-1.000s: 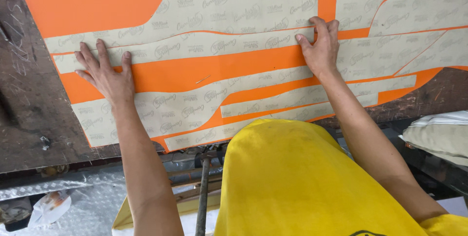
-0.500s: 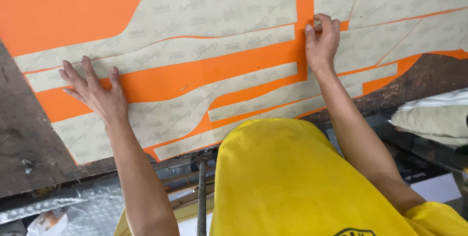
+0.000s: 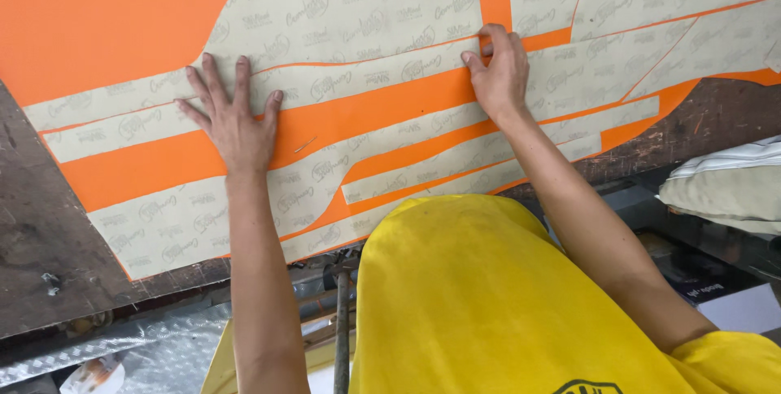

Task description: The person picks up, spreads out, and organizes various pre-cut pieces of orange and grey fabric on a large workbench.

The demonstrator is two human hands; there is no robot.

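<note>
orange sheet [image 3: 122, 20] cut off top, right fingertips curled under

dark worn wooden workbench [image 3: 49, 231], silver embossed sheet [image 3: 122, 353] below.

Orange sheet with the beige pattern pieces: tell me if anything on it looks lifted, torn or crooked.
Nothing stands out. The beige pattern pieces lie flat on the orange sheet, no tears visible. The left hand presses flat; the right hand pinches at one piece's edge. A small mark sits beside the left hand, too small to identify.
</note>
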